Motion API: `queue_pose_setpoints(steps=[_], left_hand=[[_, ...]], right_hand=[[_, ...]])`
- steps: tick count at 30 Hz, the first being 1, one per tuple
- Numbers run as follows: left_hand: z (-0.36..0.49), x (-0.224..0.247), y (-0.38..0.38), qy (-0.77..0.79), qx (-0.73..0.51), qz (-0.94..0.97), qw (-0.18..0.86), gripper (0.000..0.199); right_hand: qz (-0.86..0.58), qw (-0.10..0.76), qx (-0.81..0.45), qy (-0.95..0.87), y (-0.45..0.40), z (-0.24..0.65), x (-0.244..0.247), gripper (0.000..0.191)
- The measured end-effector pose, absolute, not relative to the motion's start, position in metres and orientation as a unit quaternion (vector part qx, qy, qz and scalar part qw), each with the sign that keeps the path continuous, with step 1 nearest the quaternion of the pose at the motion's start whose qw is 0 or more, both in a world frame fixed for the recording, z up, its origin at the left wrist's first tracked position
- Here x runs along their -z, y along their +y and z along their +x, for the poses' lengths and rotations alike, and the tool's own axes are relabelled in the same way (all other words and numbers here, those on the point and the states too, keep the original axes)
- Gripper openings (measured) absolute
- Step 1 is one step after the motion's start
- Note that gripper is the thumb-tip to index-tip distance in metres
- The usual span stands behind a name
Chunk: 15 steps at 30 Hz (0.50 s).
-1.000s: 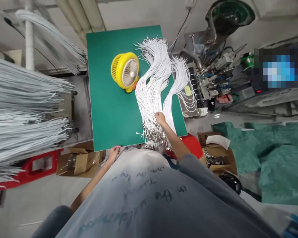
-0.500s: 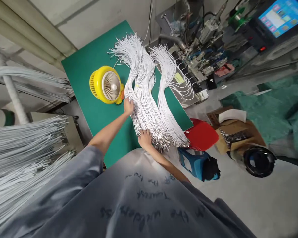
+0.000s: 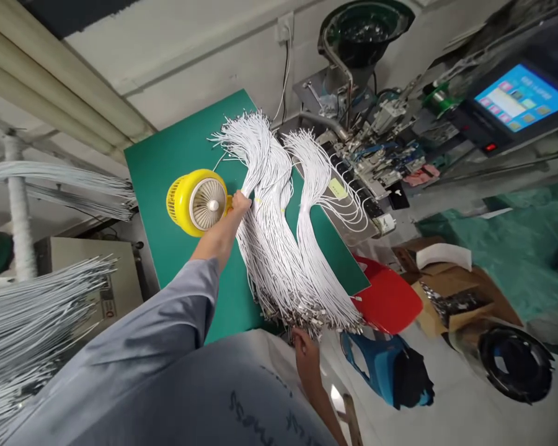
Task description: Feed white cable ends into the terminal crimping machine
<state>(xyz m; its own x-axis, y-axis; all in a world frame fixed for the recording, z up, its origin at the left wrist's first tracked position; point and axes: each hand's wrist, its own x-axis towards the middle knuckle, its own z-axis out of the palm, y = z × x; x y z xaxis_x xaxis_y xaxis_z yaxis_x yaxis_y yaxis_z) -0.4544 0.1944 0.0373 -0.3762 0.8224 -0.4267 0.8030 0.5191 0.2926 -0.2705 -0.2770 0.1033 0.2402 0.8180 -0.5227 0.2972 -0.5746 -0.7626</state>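
Observation:
Several bundles of white wires lie on a green tabletop (image 3: 155,179), with metal terminals (image 3: 302,317) at their near ends. My left hand (image 3: 242,202) is closed round the narrow part of the left wire bundle (image 3: 255,167), beside a yellow fan (image 3: 198,203). At the near table edge, my right hand (image 3: 305,348) is just below the terminals, its fingers loosely bent and nothing visible in it. Whether its fingertips touch the terminals I cannot tell. Another wire bundle (image 3: 314,229) lies to the right, partly spread toward the machine.
A machine (image 3: 376,148) with a lit screen (image 3: 523,98) stands at the right. A red stool seat (image 3: 385,297), a blue-and-black item (image 3: 388,368) and an open carton (image 3: 451,300) are below right. More wires (image 3: 37,316) hang at the left.
My right hand has come off the top of the wires and moved down past their terminal ends. My left hand stays on the left bundle. The view has tilted upward.

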Motion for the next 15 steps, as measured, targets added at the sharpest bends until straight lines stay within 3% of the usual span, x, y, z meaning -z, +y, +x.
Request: queue_pose_setpoints(steps=[7, 15], left_hand=[[-0.436, -0.093, 0.188, 0.783, -0.024, 0.555, 0.282, 0.033], [-0.434, -0.220, 0.135, 0.730, -0.147, 0.614, 0.260, 0.028]], right_hand=[[-0.715, 0.313, -0.540, -0.316, -0.248, -0.266, -0.113, 0.029], [-0.703, 0.412, -0.464, -0.348, -0.149, -0.260, -0.151, 0.031]])
